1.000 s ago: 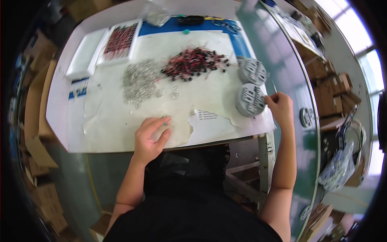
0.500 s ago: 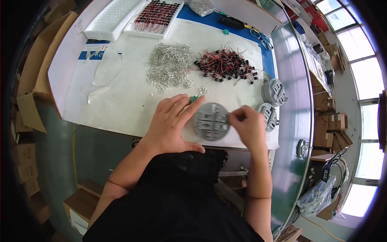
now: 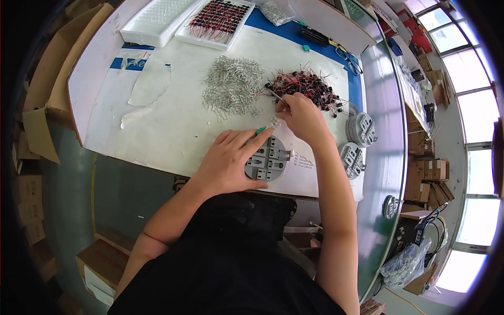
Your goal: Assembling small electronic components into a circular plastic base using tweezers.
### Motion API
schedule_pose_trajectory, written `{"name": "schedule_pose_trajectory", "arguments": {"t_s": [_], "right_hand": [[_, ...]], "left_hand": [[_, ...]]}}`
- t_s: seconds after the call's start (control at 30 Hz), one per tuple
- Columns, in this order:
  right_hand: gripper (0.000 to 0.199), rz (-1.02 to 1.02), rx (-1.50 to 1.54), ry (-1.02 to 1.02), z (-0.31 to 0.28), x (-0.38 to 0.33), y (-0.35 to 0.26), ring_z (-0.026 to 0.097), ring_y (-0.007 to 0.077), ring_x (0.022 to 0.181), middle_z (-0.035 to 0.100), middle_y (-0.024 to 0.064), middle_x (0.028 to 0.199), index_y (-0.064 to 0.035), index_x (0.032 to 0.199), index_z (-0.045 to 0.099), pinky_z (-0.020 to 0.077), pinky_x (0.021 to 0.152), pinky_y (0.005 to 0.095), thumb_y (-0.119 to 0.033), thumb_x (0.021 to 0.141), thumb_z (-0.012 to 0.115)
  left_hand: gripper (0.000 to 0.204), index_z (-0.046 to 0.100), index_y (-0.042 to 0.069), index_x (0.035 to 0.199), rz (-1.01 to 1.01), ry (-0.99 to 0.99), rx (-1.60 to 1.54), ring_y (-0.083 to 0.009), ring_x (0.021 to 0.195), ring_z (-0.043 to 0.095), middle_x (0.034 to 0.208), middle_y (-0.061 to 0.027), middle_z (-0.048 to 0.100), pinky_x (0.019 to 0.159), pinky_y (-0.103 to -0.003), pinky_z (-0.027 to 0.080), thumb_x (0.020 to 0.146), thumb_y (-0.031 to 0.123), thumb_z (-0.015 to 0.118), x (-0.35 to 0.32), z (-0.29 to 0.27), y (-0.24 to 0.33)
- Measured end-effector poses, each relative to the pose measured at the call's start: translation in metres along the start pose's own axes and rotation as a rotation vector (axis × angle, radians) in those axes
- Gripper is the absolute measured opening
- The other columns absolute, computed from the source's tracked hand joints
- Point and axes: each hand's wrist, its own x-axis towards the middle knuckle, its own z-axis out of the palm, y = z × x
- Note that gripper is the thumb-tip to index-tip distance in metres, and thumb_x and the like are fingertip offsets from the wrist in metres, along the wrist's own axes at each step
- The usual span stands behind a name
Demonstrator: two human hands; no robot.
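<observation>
Here, the left hand (image 3: 227, 164) curls round the flat, round, grey plastic block (image 3: 272, 161) near the white tabletop's (image 3: 178, 134) edge, likely to keep it still, while the right hand (image 3: 304, 118) pinches a thin metal stick (image 3: 275, 95) by black bits with red wires (image 3: 310, 86), maybe heaped close for easy reach.

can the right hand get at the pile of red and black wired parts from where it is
Likely yes: the right hand is close to the near edge of the wired parts, with nothing visible in between, though it holds a thin tool.
</observation>
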Motion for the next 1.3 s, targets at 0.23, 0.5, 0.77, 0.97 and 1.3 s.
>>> {"name": "schedule_pose_trajectory", "arguments": {"t_s": [0.23, 0.5, 0.77, 0.97, 1.3], "right_hand": [[0.013, 0.01, 0.092, 0.074, -0.001, -0.017, -0.003, 0.069, 0.0335, 0.086, 0.072, 0.015, 0.096, -0.0031, 0.099, 0.069, 0.0552, 0.078, 0.043, -0.013, 0.093, 0.074], [0.015, 0.246, 0.584, -0.086, -0.022, -0.064, -0.013, 0.063, 0.0101, 0.076, 0.072, 0.0054, 0.089, 0.001, 0.101, 0.065, 0.051, 0.069, 0.0277, -0.007, 0.094, 0.076], [0.024, 0.298, 0.583, -0.072, -0.01, -0.064, -0.03, 0.062, 0.0092, 0.072, 0.071, 0.0061, 0.082, 0.0024, 0.101, 0.064, 0.0508, 0.065, 0.027, -0.011, 0.09, 0.081], [0.028, 0.371, 0.674, -0.129, -0.01, -0.054, -0.031, 0.063, 0.0116, 0.069, 0.071, 0.0084, 0.075, 0.0048, 0.101, 0.066, 0.0521, 0.063, 0.0285, -0.016, 0.091, 0.081], [0.024, 0.313, 0.662, 0.032, -0.002, -0.086, -0.023, 0.061, 0.0075, 0.069, 0.069, 0.0049, 0.075, 0.0051, 0.097, 0.071, 0.049, 0.064, 0.0259, -0.018, 0.097, 0.077]], "left_hand": [[0.113, 0.048, 0.016, 0.16, -0.002, -0.011, -0.026, -0.0344, 0.129, 0.058, 0.14, -0.0128, 0.06, 0.114, -0.047, 0.044, 0.063, 0.045, 0.097, -0.002, 0.0, -0.002], [0.113, 0.046, 0.016, 0.161, -0.035, -0.011, -0.089, -0.0354, 0.129, 0.06, 0.14, -0.0125, 0.06, 0.112, -0.046, 0.048, 0.064, 0.042, 0.097, -0.003, -0.001, 0.0], [0.115, 0.044, 0.017, 0.162, -0.033, -0.005, -0.087, -0.035, 0.127, 0.061, 0.141, -0.0121, 0.059, 0.111, -0.046, 0.049, 0.064, 0.041, 0.098, -0.003, 0.0, 0.0], [0.116, 0.045, 0.018, 0.162, -0.057, -0.038, -0.121, -0.0359, 0.13, 0.06, 0.143, -0.0125, 0.058, 0.112, -0.047, 0.049, 0.062, 0.041, 0.099, -0.002, -0.001, -0.001], [0.11, 0.043, 0.015, 0.161, 0.023, 0.031, -0.063, -0.0345, 0.12, 0.064, 0.134, -0.0144, 0.061, 0.106, -0.044, 0.051, 0.069, 0.044, 0.096, 0.0, -0.004, -0.001]]}}
